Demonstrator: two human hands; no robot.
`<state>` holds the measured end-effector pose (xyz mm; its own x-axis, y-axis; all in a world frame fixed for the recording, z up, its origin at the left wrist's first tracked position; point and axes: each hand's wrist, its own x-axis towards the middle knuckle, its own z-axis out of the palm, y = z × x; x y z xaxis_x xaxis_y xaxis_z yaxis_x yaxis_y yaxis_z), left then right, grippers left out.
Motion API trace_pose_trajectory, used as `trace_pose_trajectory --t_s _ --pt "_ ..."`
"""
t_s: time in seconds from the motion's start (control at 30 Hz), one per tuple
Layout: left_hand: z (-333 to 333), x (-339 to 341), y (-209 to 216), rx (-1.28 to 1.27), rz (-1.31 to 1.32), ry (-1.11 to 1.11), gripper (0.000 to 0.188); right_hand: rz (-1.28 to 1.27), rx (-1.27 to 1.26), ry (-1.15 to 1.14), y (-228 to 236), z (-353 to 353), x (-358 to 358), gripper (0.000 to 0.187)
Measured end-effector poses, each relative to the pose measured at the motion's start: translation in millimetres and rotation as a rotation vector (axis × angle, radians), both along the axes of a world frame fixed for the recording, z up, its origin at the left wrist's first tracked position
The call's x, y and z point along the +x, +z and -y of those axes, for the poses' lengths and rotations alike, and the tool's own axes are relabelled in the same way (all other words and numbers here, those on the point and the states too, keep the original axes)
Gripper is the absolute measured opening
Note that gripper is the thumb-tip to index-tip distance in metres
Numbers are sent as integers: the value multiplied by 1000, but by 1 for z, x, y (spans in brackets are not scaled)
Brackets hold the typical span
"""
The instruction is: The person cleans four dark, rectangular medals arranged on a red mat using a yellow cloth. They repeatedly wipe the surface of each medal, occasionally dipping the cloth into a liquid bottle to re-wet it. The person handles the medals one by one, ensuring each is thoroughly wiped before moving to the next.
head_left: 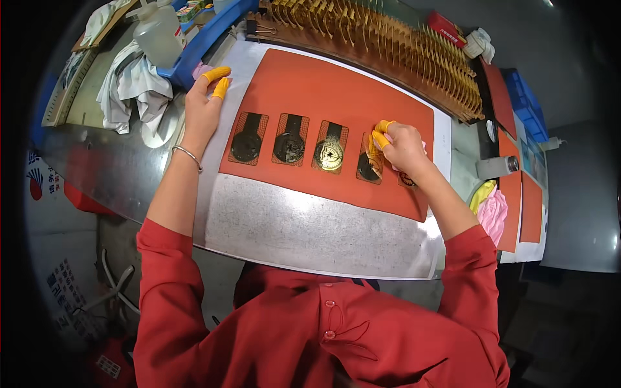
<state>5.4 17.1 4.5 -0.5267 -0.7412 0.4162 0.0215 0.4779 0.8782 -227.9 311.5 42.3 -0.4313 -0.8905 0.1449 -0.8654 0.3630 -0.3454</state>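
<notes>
Several thin rectangular metal plates lie in a row on an orange-red mat, each with a mesh ground and a round medal-like design. The leftmost plate (pixel 246 138) and its neighbour (pixel 288 140) look dark; the middle plate (pixel 330 147) glints gold. My right hand (pixel 402 147), in yellow finger cots, is closed over the fourth plate (pixel 369 167), with a pale pink cloth (pixel 424 147) showing at its palm. It partly hides a further plate (pixel 406 180). My left hand (pixel 205 100), also in yellow finger cots, hovers beyond the mat's left edge, thumb and forefinger apart, near a bit of pink cloth (pixel 201 69).
Behind the mat (pixel 336 84), a wooden rack (pixel 388 61) holds many upright gold-coloured plates. A blue tray (pixel 187 58), white bottle (pixel 157 35) and white cloths (pixel 137 84) stand left. Rightward are a capped bottle (pixel 497 167) and pink cloth (pixel 493 212).
</notes>
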Motion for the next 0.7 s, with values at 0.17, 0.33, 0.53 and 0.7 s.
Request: trace_pose_trajectory --t_s 0.17,0.33,0.53,0.7 --pt "2 0 -1 18 -23 -2 23 -62 76 179 -6 -12 5 12" --pt "4 0 -2 18 -26 -2 24 -81 26 79 -4 -2 -6 19" --pt "6 0 -4 15 -10 -6 23 -117 20 111 -1 -4 -1 17" --pt "4 -1 -1 24 -59 -22 23 0 20 296 -8 -20 11 13"
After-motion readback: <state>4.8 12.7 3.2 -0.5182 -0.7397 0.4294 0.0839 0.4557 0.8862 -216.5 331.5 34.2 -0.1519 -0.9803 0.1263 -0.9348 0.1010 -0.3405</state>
